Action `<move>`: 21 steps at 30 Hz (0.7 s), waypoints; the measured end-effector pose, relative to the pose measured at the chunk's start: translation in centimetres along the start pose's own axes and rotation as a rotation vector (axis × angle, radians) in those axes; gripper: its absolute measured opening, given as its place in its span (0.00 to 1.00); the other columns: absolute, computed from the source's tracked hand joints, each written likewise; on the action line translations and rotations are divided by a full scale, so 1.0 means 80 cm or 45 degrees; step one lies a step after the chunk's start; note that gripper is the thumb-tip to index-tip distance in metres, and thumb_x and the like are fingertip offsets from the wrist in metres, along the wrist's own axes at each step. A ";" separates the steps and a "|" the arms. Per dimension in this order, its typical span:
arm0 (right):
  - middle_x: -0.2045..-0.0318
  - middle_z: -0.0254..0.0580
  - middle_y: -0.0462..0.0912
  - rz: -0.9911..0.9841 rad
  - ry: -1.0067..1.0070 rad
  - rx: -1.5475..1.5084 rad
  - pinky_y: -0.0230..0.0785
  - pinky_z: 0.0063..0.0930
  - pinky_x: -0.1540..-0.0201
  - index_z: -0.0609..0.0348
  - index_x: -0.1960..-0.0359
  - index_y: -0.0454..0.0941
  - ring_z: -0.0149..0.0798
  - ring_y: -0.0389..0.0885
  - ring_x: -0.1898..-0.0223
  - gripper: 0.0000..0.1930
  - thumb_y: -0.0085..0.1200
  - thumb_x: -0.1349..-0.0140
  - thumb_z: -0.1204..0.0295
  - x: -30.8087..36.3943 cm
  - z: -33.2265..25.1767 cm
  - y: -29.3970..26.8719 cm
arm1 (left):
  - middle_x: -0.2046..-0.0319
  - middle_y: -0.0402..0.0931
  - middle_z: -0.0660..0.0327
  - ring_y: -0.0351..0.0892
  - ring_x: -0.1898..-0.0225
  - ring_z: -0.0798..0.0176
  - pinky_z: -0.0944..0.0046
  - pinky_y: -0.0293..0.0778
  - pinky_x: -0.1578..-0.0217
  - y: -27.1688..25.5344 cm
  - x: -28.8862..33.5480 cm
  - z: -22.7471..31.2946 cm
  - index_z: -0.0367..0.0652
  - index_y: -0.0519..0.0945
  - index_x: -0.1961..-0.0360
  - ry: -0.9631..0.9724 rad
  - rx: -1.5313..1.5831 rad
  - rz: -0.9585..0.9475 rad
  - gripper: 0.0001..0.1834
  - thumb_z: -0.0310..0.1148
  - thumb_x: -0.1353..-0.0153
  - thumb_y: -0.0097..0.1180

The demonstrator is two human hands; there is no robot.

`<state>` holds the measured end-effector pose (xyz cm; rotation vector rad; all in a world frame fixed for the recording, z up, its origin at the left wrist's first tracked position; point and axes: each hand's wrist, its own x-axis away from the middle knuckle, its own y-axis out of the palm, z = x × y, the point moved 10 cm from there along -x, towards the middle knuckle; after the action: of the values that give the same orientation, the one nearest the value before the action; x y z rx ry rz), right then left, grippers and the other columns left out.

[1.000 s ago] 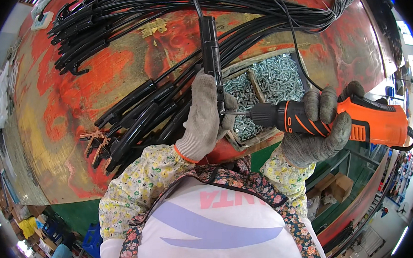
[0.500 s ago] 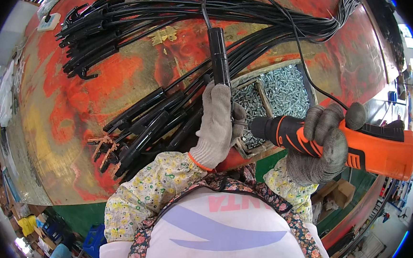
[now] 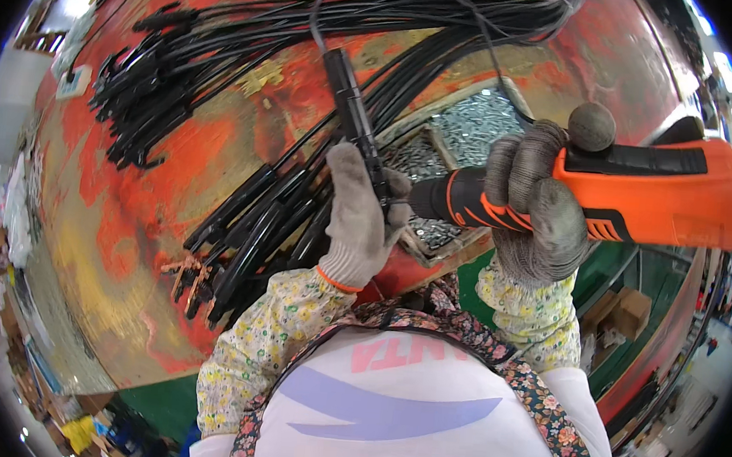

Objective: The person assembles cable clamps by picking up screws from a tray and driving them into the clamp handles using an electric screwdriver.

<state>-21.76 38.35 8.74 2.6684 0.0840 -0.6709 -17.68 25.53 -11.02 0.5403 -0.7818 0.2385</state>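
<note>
I am holding a slim, glossy, tubular black plastic handle [image 3: 349, 93] above the worn red-and-tan tabletop [image 3: 119, 237], its far end leaning toward 11 o'clock from my left hand [image 3: 355, 213]; I am judging it light and stiff, its smooth shell perhaps slippery against knit fabric, so its near end, close to the tool, is seeming the surest place to grip; the thin, rubbery black cable [image 3: 315, 25] looping from its top is looking springy and may be tugging a little; the orange-and-black power screwdriver [image 3: 657, 194] is looking much heavier, its thick body asking for a full-palm hold.

My left hand, in a pale grey knit glove, is curling closed round the handle's near end; my right hand [image 3: 543, 214], in a darker grey glove, is wrapping firmly round the screwdriver's body, one digit rising beside the black lever on top; the screwdriver's nose is pointing to 9 o'clock, right at my left fingers; its tip is hiding there, so I cannot tell what it is touching.

A shallow, wood-edged tray [image 3: 454, 249] of silver screws [image 3: 475, 121] is lying at 2 o'clock; a pile of similar black handles [image 3: 252, 220] is lying at 8 o'clock.
</note>
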 end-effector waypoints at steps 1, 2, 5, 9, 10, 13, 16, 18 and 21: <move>0.78 0.32 0.70 0.018 -0.025 0.032 0.61 0.19 0.81 0.61 0.42 0.63 0.24 0.61 0.84 0.26 0.50 0.44 0.79 -0.010 -0.011 -0.016 | 0.85 0.68 0.68 0.63 0.89 0.73 0.74 0.56 0.90 0.002 0.001 -0.003 0.46 0.73 0.78 -0.046 -0.015 0.029 0.39 0.74 0.45 0.32; 0.72 0.34 0.70 -0.106 -0.138 -0.072 0.61 0.19 0.80 0.60 0.41 0.63 0.24 0.62 0.82 0.25 0.49 0.43 0.79 -0.019 -0.034 -0.023 | 0.85 0.69 0.67 0.63 0.89 0.73 0.73 0.55 0.90 0.000 0.002 -0.005 0.47 0.73 0.78 -0.093 -0.029 0.059 0.39 0.74 0.44 0.31; 0.62 0.38 0.71 0.035 -0.396 -0.188 0.61 0.20 0.77 0.61 0.41 0.60 0.24 0.64 0.76 0.25 0.47 0.41 0.78 -0.013 -0.091 -0.058 | 0.88 0.65 0.67 0.60 0.89 0.72 0.73 0.48 0.91 0.001 -0.005 -0.003 0.47 0.73 0.74 0.091 -0.093 -0.007 0.37 0.74 0.47 0.38; 0.74 0.33 0.65 0.349 -0.319 -0.026 0.57 0.22 0.74 0.66 0.43 0.60 0.26 0.59 0.77 0.25 0.50 0.42 0.76 0.010 -0.083 -0.143 | 0.84 0.64 0.67 0.59 0.88 0.75 0.74 0.49 0.91 0.009 -0.003 0.006 0.46 0.72 0.65 0.085 -0.091 -0.090 0.22 0.56 0.38 0.48; 0.76 0.34 0.64 0.338 -0.324 0.011 0.58 0.24 0.75 0.67 0.44 0.62 0.27 0.60 0.78 0.24 0.50 0.43 0.77 0.015 -0.083 -0.159 | 0.84 0.64 0.67 0.59 0.88 0.75 0.74 0.49 0.91 0.015 -0.004 0.007 0.46 0.72 0.65 0.086 -0.103 -0.096 0.22 0.56 0.38 0.48; 0.79 0.35 0.65 0.446 -0.337 0.090 0.59 0.27 0.76 0.69 0.45 0.65 0.29 0.61 0.79 0.24 0.53 0.45 0.79 0.032 -0.078 -0.195 | 0.74 0.66 0.66 0.56 0.87 0.77 0.74 0.53 0.91 0.026 0.005 0.017 0.47 0.55 0.42 0.229 -0.053 -0.181 0.27 0.28 0.40 0.52; 0.77 0.38 0.69 0.501 -0.353 0.157 0.60 0.29 0.76 0.69 0.47 0.66 0.31 0.64 0.78 0.24 0.56 0.47 0.79 0.031 -0.082 -0.223 | 0.75 0.66 0.66 0.57 0.87 0.77 0.75 0.54 0.89 0.032 0.005 0.025 0.46 0.57 0.41 0.292 -0.107 -0.230 0.26 0.28 0.39 0.51; 0.76 0.40 0.71 0.536 -0.408 0.262 0.63 0.30 0.74 0.69 0.49 0.67 0.32 0.67 0.77 0.23 0.56 0.47 0.79 0.032 -0.088 -0.232 | 0.74 0.66 0.66 0.57 0.87 0.76 0.74 0.54 0.89 0.030 0.009 0.020 0.46 0.56 0.40 0.234 -0.145 -0.209 0.28 0.26 0.39 0.50; 0.78 0.35 0.67 0.740 -0.408 0.376 0.61 0.28 0.72 0.70 0.48 0.66 0.29 0.64 0.76 0.24 0.56 0.48 0.77 0.038 -0.087 -0.236 | 0.74 0.66 0.67 0.57 0.87 0.76 0.74 0.55 0.89 0.027 0.005 0.023 0.46 0.53 0.37 0.278 -0.156 -0.169 0.30 0.27 0.39 0.49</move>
<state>-18.82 58.39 6.33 2.6012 -0.8999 -0.9428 -19.36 26.38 -8.87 0.4399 -0.5425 0.1232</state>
